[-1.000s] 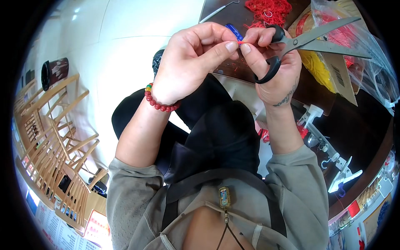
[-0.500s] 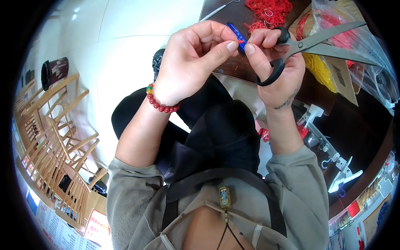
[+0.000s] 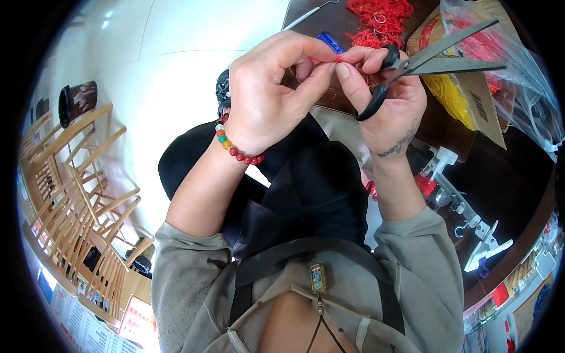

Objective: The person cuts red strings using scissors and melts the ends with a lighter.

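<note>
Wooden chairs (image 3: pixel 88 206), by the wall to your left. Your left hand (image 3: pixel 268 88), beaded bracelet (image 3: pixel 238 154) at its wrist: thumb and forefinger pinched together on a thin red cord (image 3: pixel 338 58). One blue object (image 3: pixel 330 42), partly hidden behind your fingertips. One tangle of red cord (image 3: pixel 379 20), on the dark table. Your right hand (image 3: pixel 391 97): fingers curled, tips pinched at the thin red cord, scissors (image 3: pixel 406 66) also held, blades apart, pointing right. One clear plastic bag (image 3: pixel 518 88), beyond.
</note>
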Demonstrator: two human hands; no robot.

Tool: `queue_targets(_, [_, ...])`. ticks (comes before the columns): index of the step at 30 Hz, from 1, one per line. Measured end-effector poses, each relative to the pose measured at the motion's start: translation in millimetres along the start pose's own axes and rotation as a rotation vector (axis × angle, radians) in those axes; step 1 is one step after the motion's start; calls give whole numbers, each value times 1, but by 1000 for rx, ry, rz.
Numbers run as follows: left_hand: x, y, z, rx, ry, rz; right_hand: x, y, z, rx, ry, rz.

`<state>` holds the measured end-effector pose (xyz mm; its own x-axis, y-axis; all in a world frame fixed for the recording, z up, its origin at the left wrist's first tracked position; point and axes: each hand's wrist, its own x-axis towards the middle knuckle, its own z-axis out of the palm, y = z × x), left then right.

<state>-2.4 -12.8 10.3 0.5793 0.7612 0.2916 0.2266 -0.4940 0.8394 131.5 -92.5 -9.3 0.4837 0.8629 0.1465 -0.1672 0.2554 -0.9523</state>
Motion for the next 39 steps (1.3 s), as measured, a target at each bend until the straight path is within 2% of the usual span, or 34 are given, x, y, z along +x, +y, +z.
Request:
queue_targets(4, [-1, 0, 3, 44, 68, 90, 0, 5, -1, -53, 27, -23])
queue_targets(7, [-2, 1, 3, 37, 76, 80, 1, 5, -1, -15, 37, 16])
queue_targets(13, [-4, -1, 6, -167, -11, -156, 1, 4, -3, 0, 44, 82])
queue_targets(16, [-5, -5, 7, -207, 0, -176, 2, 4, -3, -17, 36, 72])
queue_targets(22, [-3, -2, 1, -6, 12, -28, 1, 4, -2, -128, 48, 55])
queue_targets(28, [-3, -5, 4, -67, 19, -65, 2, 1, 0, -29, 61, 99])
queue_targets(33, [-2, -2, 4, 13, 43, -19, 2, 2, 2, -67, 38, 47])
queue_targets(37, [-4, -7, 5, 11, 30, 15, 1, 3, 2, 4, 57, 87])
queue_targets(39, [-2, -2, 4, -113, 26, -82, 3, 0, 3, 38, 59, 100])
